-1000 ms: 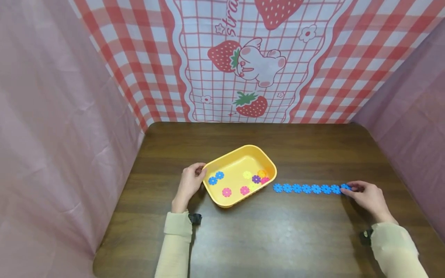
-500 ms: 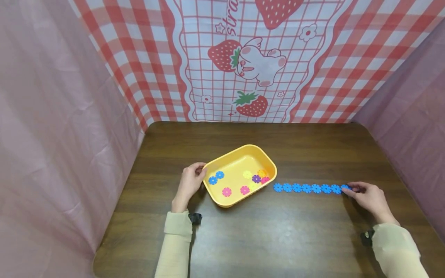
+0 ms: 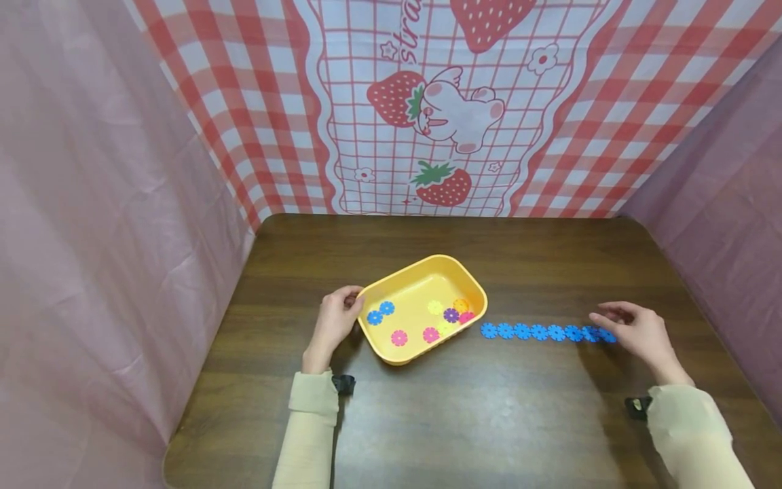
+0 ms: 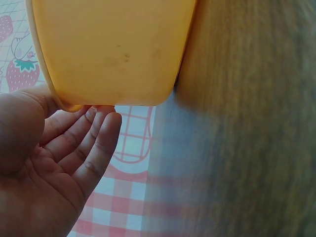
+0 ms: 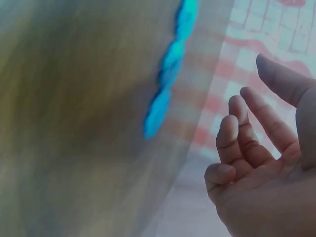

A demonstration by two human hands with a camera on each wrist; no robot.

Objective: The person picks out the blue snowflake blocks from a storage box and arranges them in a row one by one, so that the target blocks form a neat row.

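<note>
My left hand (image 3: 334,322) grips the left end of a yellow plastic basin (image 3: 421,268). In the left wrist view the thumb is at the rim and the fingers (image 4: 101,140) lie against the outside of the basin's end. To the right, a straight row of several blue snowflake discs (image 3: 539,332), joined edge to edge, lies on the table. Above its right end hovers my right hand (image 3: 638,336), holding nothing, with thumb and fingers apart. The right wrist view shows the blue row (image 5: 170,64) away from the fingertips.
Inside the basin are two blue discs (image 3: 380,312), a purple disc (image 3: 451,315), an orange disc (image 3: 461,305) and several pink and yellow ones. The wooden table (image 3: 427,421) meets a strawberry-print checked cloth (image 3: 446,122) at the back. Pink curtains (image 3: 122,204) hang at both sides.
My right hand has let go of the last blue disc and risen a little, up and to the left. The left hand and the basin stay in place.
</note>
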